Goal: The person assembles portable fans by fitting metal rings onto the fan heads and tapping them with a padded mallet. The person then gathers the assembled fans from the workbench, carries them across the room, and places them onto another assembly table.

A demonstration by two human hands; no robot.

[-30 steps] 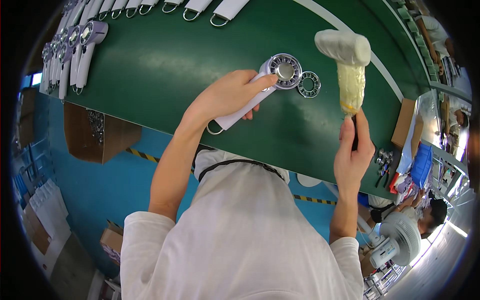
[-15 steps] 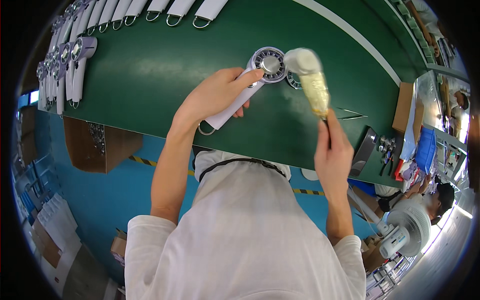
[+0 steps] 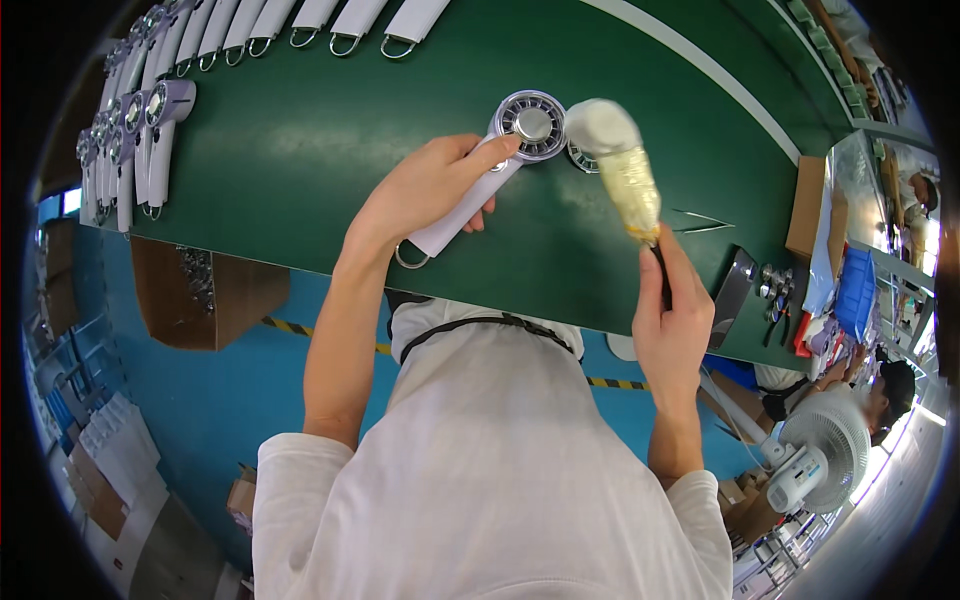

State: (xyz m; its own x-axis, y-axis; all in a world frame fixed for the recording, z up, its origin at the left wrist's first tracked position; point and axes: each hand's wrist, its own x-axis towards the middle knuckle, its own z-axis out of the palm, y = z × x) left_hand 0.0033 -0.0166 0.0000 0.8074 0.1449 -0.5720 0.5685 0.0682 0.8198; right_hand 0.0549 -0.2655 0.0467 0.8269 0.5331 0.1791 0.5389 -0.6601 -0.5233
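Note:
Against the green table, my left hand (image 3: pixel 440 178) is closed around the pale lavender handle of a handheld fan (image 3: pixel 463 217). Its round silver head points away from me, and my thumb rests at the head's lower edge. My right hand (image 3: pixel 675 310) grips the black handle of a tool (image 3: pixel 630 190) with a yellow film-wrapped neck and a thick white head. Motion blurs that head; whether it is a mallet or a brush I cannot tell. It is just right of the fan head, apart from it. Below it lies a round vented part (image 3: pixel 581 157), partly covered by the tool.
Several similar fans (image 3: pixel 160 140) stand at the table's left, with a row of white handles (image 3: pixel 415 25) along the far side. Tweezers (image 3: pixel 705 221), a dark box (image 3: pixel 735 295) and pliers (image 3: pixel 775 325) lie right. A carton (image 3: pixel 205 295) sits below the left edge; another person (image 3: pixel 885 395) is at right.
The tool's head has shifted very slightly and its blur differs; my right hand sits a little lower and further right. The fan in my left hand has barely moved.

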